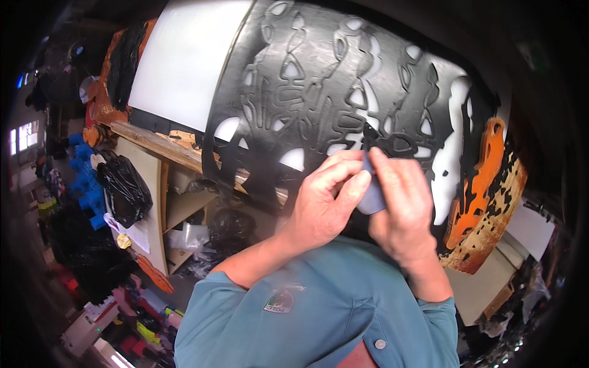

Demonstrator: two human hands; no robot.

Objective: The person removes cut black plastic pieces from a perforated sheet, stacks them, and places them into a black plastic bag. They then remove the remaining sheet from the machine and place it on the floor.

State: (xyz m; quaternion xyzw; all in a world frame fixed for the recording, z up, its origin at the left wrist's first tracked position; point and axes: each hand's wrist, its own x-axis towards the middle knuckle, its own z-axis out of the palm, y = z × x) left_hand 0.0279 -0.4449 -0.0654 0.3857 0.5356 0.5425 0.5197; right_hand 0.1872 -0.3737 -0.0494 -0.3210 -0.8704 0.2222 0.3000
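A large black rubber-like sheet (331, 80) with rows of cut-out shapes lies in front of me, white showing through many openings. Over its near edge, my left hand (322, 199) has its thumb and fingers pressed together close to my right hand. My right hand (402, 205) is closed, its fingers against a smooth grey-blue piece (373, 195) that shows between the two hands. A small black pointed piece (370, 132) sticks up past the fingertips; whether it is loose or part of the sheet is unclear. The right fingers are slightly blurred.
A white board (187, 58) lies at upper left. Orange cutting-die-like shapes (475, 190) rest on a speckled board (497, 221) at right. A wooden shelf unit (156, 196) with black plastic bags (126, 184) stands at left, near blue objects (86, 178).
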